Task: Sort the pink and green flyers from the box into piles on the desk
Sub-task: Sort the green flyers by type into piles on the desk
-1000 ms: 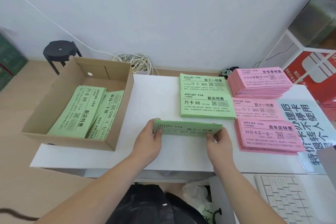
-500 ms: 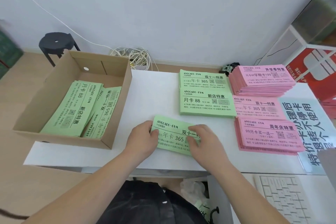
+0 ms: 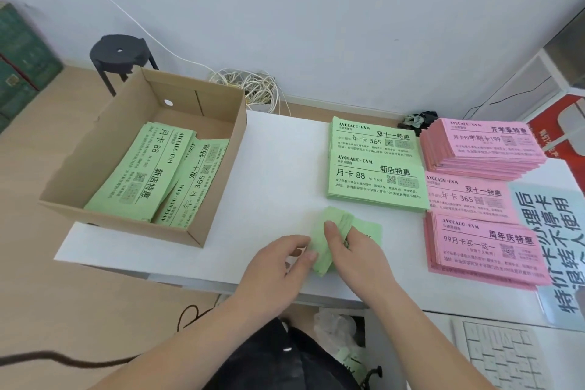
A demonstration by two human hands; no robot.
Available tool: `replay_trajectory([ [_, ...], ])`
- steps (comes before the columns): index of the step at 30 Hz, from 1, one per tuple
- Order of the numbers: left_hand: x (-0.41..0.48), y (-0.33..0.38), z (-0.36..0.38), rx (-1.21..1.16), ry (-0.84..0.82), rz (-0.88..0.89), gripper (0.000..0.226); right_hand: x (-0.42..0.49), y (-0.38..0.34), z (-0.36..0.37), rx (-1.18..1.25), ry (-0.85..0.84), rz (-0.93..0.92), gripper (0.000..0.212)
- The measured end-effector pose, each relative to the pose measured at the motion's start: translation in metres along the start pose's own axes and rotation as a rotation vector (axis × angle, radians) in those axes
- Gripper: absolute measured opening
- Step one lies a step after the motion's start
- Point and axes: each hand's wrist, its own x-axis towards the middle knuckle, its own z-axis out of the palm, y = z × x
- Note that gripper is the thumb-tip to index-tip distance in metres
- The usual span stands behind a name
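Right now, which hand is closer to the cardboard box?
Left. The left hand grips the green flyers just right of the cardboard box and its near corner; the right hand holds the same flyers from their right side, farther from the box.

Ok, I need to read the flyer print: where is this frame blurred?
Head view: the green flyers held between left hand and right hand are motion-blurred, print unreadable; the green piles on the desk read sharply; the wide-angle lens bows the frame's edges.
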Motion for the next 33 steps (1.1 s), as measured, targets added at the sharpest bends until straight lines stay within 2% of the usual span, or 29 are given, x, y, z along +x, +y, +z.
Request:
replay_trajectory([
  [4,0.005,0.0,-0.002,-0.002,0.0,-0.044,0.035,-0.002,0.005,0.011,-0.115,0.045,-0.075,0.053],
  [10,0.008,-0.002,-0.007,-0.171,0.02,-0.131,0.011,0.0,0.006,0.013,-0.142,0.105,-0.052,0.047],
  [14,0.015,-0.016,-0.021,-0.002,0.128,-0.218,0.019,0.002,0.011,0.008,-0.068,0.099,0.008,0.046],
  [18,0.023,-0.022,-0.029,0.049,0.132,-0.308,0.021,0.005,0.02,-0.002,0.056,0.095,0.058,0.044],
  [24,0.024,-0.015,-0.027,0.015,0.107,-0.3,0.023,-0.001,0.02,-0.004,0.131,0.102,0.055,0.044],
  [27,0.018,0.005,-0.02,-0.062,0.044,-0.256,0.025,-0.003,0.013,0.001,0.134,0.108,0.041,0.046],
  [30,0.016,0.023,-0.01,-0.066,-0.049,-0.202,0.016,-0.005,0.008,0.002,0.147,0.108,0.012,0.05],
  [33,0.02,0.028,-0.003,-0.074,-0.068,-0.184,0.013,-0.005,0.006,0.0,0.157,0.092,-0.009,0.056],
])
